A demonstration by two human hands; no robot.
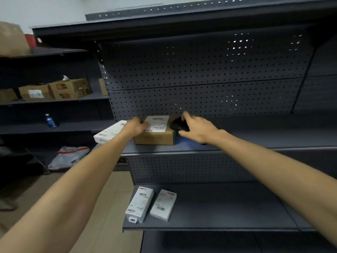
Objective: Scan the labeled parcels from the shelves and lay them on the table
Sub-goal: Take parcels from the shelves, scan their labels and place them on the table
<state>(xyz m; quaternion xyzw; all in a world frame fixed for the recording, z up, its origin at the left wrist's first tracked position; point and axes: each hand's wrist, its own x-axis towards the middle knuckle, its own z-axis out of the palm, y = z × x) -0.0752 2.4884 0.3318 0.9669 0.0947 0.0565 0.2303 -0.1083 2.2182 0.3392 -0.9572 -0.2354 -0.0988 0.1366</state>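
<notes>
While my left hand (135, 126) grips the brown parcel (155, 138) on the middle shelf (246, 141), my right hand (197, 129) holds the black scanner (179, 124) beside its label (157, 123); I should keep it steady and aim squarely at that label.

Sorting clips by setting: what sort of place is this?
Probably a parcel stockroom: dark metal shelves with pegboard backs, labeled parcels such as the brown box and white boxes, and a scanner in the right hand.
</notes>
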